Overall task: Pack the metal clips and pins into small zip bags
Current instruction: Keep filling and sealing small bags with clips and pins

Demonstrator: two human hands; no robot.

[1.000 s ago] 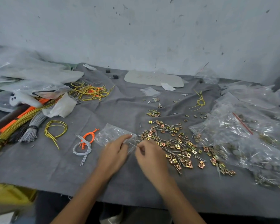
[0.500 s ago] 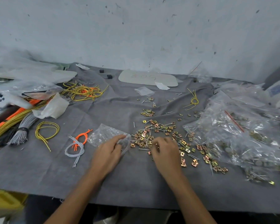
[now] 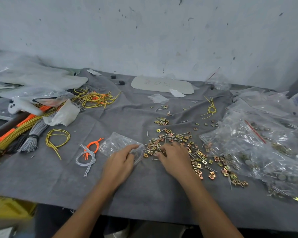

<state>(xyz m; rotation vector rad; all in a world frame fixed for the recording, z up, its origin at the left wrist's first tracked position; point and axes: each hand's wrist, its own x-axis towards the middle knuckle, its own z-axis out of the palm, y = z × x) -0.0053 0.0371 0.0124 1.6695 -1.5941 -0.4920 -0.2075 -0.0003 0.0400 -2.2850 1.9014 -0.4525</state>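
Mid-pick: we grip the small zip bag by its mouth with the left hand at frame centre, right hand fingers curled into the clip-and-pin pile just right, catch unclear; next needs a clean pinch, short carry left.

Right hand amid metal clips

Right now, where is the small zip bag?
Head view, centre-left of the cloth: the bag lies flat, its right end held by the left hand, between the orange and grey cords on its left and the clip pile on its right.
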